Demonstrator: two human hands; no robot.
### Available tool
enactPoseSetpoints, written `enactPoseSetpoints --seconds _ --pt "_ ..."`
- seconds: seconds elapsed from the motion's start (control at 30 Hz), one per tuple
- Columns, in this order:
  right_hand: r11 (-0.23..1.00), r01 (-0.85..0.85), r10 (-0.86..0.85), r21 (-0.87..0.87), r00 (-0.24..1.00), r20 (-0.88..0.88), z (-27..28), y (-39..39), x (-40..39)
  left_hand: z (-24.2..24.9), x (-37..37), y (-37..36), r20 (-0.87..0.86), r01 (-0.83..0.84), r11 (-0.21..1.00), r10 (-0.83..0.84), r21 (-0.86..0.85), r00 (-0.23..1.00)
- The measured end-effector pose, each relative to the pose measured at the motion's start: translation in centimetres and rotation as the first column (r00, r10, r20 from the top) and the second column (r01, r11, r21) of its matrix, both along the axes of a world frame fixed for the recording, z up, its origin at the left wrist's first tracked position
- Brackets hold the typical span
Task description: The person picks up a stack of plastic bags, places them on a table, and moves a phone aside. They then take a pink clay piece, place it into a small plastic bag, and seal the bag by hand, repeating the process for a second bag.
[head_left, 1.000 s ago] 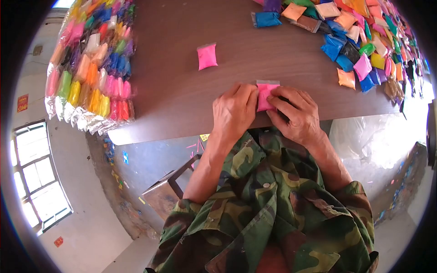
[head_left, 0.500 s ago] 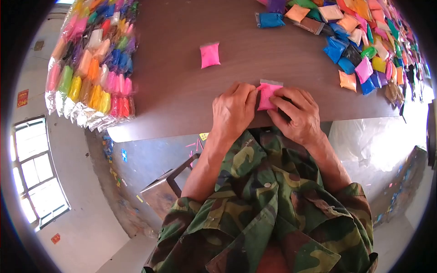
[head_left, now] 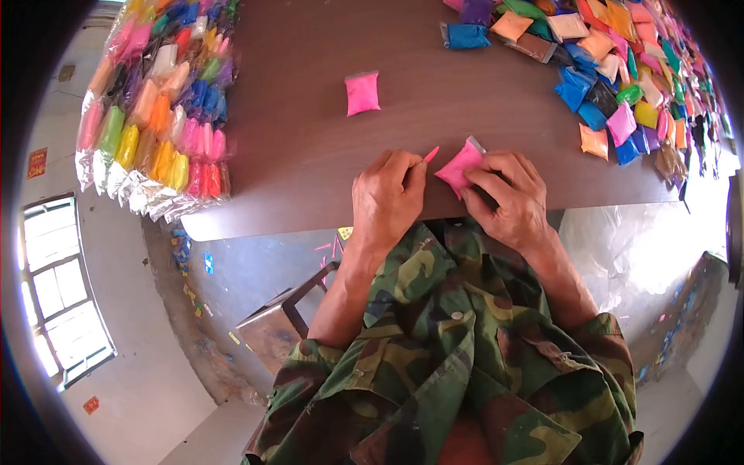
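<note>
My right hand (head_left: 508, 198) pinches the pink clay packet (head_left: 459, 165), now tilted at the near edge of the brown table (head_left: 310, 155). My left hand (head_left: 385, 198) has come off it and pinches 1 thin pink strip (head_left: 431, 155), apparently torn away.

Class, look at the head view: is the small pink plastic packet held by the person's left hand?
No. The right hand grips the small pink plastic packet, while the left hand pinches a thin pink stick beside it.
</note>
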State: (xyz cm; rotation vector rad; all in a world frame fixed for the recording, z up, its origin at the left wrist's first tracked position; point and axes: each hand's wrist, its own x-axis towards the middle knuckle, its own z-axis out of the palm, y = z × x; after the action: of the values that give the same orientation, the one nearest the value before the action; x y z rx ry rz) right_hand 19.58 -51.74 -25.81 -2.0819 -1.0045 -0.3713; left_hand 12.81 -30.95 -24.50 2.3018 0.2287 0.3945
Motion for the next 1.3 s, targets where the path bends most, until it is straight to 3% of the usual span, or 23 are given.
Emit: enactPoseSetpoints --seconds 0.17,0.3,0.47,0.57,0.87,1.07,1.17,1.27,1.3 --pt "0.999 0.034 -0.034 -0.038 0.999 0.001 0.5 0.2 -0.3 1.5 -1.5 -1.9 0.058 0.033 0.993 -0.026 -0.109 0.998" --pt "0.998 0.038 -0.037 -0.052 0.999 0.023 0.0 0.4 -0.2 -1.0 -1.0 -1.4 0.066 -0.002 0.998 0.006 -0.057 0.998" --pt "0.998 0.043 -0.043 -0.035 0.999 -0.017 0.1 0.5 -0.3 -0.3 -0.5 0.6 0.031 -0.09 0.996 0.091 -0.014 0.995" --pt "0.993 0.075 -0.065 -0.094 0.992 0.104 0.6 0.9 -0.2 0.8 -0.3 -0.6 0.105 -0.054 0.995 0.062 -0.078 0.992" --pt "0.997 0.053 -0.049 -0.061 0.997 0.065 0.1 1.0 0.1 -1.0 1.8 1.3 0.047 -0.041 0.996 0.037 0.078 0.998" --pt "0.997 0.073 -0.07 -0.041 0.995 0.067 -0.1 1.0 0.1 0.2 0.1 -0.6 0.086 0.029 0.994 -0.02 -0.103 0.996" --pt "0.996 0.078 -0.075 -0.033 0.995 0.065 -0.4 1.1 0.1 -0.9 1.0 -0.2 0.056 -0.01 0.999 0.007 0.043 0.998" --pt "0.996 0.068 -0.064 -0.052 0.995 0.074 0.0 0.9 0.2 -0.7 2.2 0.5 0.061 -0.036 0.995 0.03 0.096 0.998" --pt "0.996 0.065 -0.061 -0.053 0.996 0.065 0.1 0.9 0.2 -0.5 2.0 0.6 0.055 -0.029 0.999 0.028 0.027 0.998"
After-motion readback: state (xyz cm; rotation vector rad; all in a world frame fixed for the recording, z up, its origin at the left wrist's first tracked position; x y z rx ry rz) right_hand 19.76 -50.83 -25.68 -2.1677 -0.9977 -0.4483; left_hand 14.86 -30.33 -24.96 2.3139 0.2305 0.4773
